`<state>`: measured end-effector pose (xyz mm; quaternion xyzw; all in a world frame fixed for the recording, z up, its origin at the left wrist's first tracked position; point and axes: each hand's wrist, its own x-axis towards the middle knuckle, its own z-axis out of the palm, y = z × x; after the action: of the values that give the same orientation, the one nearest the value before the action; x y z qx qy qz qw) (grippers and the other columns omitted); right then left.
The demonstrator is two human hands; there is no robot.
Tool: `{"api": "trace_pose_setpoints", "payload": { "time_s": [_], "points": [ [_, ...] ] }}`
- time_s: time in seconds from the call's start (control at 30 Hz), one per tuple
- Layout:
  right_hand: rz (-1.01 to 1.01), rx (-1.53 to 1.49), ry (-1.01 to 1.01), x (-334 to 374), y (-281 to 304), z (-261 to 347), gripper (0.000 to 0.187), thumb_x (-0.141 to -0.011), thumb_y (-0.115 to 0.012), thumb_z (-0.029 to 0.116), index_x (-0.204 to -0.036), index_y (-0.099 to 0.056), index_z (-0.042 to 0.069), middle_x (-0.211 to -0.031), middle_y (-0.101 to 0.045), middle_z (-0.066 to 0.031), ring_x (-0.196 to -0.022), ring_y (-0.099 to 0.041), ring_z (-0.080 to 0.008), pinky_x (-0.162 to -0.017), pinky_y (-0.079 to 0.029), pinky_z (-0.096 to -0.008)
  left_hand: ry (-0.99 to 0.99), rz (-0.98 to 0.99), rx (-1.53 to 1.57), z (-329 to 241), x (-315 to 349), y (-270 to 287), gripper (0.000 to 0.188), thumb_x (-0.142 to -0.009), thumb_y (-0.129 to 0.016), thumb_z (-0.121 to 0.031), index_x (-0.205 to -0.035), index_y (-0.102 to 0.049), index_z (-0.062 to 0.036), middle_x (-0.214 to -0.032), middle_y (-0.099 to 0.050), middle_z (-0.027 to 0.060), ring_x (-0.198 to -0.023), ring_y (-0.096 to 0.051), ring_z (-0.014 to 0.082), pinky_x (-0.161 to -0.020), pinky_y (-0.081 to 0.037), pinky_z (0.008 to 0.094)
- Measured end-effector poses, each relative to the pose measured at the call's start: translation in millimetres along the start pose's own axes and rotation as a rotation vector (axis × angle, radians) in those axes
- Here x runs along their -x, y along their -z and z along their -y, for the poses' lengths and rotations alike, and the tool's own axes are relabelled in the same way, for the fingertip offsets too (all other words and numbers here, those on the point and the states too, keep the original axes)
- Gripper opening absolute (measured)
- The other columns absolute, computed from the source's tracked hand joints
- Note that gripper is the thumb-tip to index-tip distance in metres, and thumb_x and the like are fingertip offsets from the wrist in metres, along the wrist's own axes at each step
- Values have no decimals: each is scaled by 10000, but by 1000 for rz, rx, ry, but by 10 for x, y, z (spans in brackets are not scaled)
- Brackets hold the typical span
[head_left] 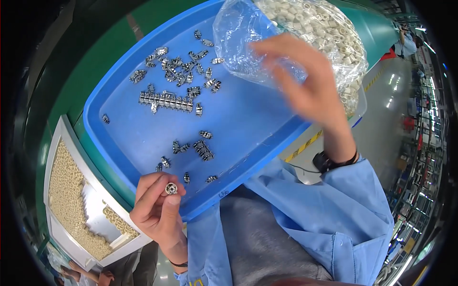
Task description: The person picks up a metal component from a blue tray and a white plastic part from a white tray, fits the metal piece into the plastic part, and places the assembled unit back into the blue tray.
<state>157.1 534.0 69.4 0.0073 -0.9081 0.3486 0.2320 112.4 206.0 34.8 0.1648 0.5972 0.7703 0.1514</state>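
In my left hand [157, 209] a small round metal connector part [171, 188] is pinched between thumb and fingers, its ring-shaped end facing up. That hand is at the near left edge of a blue plastic tray [257, 114]. My right hand [307, 83] is above the tray's right side, in front of a clear plastic bag [238, 43], and smeared by motion. Its thumb and fingers stand apart, and nothing shows between them. Small silvery metal parts [176, 69] lie scattered in the tray, with a row of them [167, 101] side by side.
Off-white plastic rings [310, 19] fill the clear bag at the far right. To the left, a white tray [64, 131] holds many small cream-coloured pieces [67, 190]. Another person's hands [78, 271] show at the lower left. Beyond the table's right side are an aisle and shelves.
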Motion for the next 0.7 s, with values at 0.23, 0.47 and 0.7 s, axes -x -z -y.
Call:
{"api": "trace_pose_setpoints", "payload": {
  "time_s": [0.23, 0.47, 0.7],
  "points": [
    [80, -21, -36, 154, -25, -62, 222, -851, -681, -10, -1067, -728, 12, -1013, -703, -109, -918, -669, -237, -823, -519, -352, -82, -39, -5, 93, -42, 141, 318, -861, -709, 6, -1172, -692, 69, -1067, -644, 224, -786, -647, 239, -687, -552, 313],
    [545, 60, 209, 83, -701, 193, 251, -809, -746, 75, -1057, -712, 53, -1027, -671, -103, -958, -643, -318, -857, -508, -409, -106, -144, -92, 3, 141, 333, 322, -870, -692, 4, -1185, -685, 72, -1072, -643, 224, -816, -636, 250, -711, -546, 326],
    [578, 188, 203, 42, -756, 320, 265, -798, -741, 34, -1061, -701, 38, -1035, -658, -130, -954, -631, -339, -857, -495, -406, -160, -354, -191, -181, 390, 719, 326, -857, -664, 109, -1182, -683, 87, -1109, -650, 235, -918, -660, 256, -777, -562, 344]
  ]
}}
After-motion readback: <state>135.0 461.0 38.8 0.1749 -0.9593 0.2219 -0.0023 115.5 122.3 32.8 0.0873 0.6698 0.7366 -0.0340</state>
